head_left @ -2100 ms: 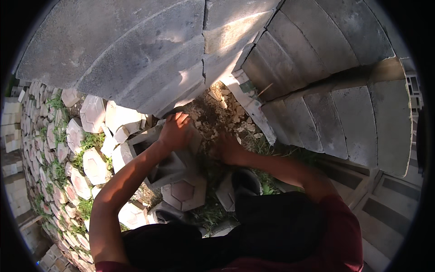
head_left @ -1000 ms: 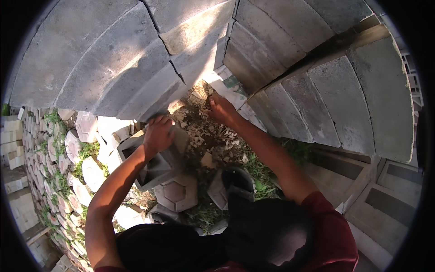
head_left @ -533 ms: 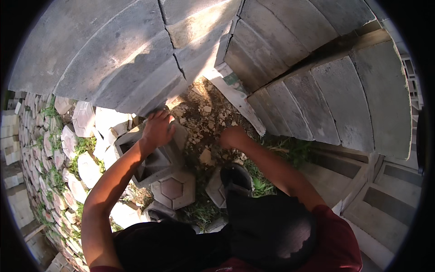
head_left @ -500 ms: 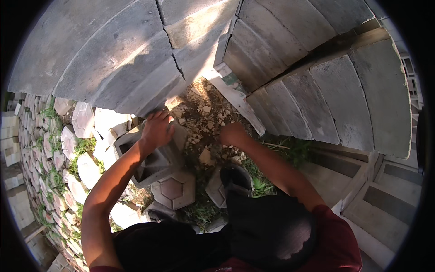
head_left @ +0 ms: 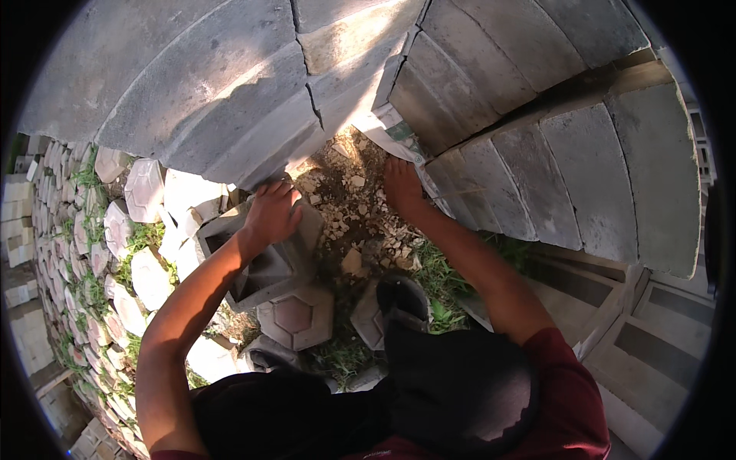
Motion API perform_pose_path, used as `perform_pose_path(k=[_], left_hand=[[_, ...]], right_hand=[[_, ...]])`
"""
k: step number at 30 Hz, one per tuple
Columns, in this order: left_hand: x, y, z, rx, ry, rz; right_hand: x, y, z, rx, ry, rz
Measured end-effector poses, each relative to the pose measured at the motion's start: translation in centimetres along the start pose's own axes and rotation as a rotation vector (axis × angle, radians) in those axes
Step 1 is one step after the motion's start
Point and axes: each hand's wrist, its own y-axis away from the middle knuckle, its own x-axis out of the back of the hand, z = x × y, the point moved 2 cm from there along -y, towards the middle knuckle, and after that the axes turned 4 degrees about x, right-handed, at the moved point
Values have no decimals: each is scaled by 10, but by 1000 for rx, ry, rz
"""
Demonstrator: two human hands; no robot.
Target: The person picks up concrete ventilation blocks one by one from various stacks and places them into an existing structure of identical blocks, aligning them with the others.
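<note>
Rubble (head_left: pixel 360 222) of pale broken stone and dark soil is lying in the gap between two stacks of grey curved concrete slabs, and the person is bending over it with both arms stretched forward. The left hand (head_left: pixel 272 215) is resting palm down, fingers curled over the top edge of a grey hollow concrete block (head_left: pixel 264 261), gripping its rim rather than lifting it clear; the block is sitting on the ground directly under that hand, tilted, its open cavities facing left and its long axis running from lower left up toward the rubble. The right hand (head_left: pixel 402 188) is lying flat and spread on the far side of the rubble, pressed against the foot of the right-hand slab stack (head_left: pixel 521 161), holding nothing that I can make out. So the block is lying to the left of the rubble patch and the left hand is plainly the nearer one. The block is looking rough, dusty and shadowed. A grey hexagonal paving stone (head_left: pixel 295 318) is lying just below it, touching its lower edge, beside grass.
</note>
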Motion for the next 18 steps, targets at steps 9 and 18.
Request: perform_pose_path(k=[9, 18], left_hand=[[-2, 1, -1, 0, -5, 34], [-4, 0, -1, -20, 11, 60]], right_hand=[[49, 24, -8, 476, -144, -778], [69, 13, 11, 440, -517, -752]])
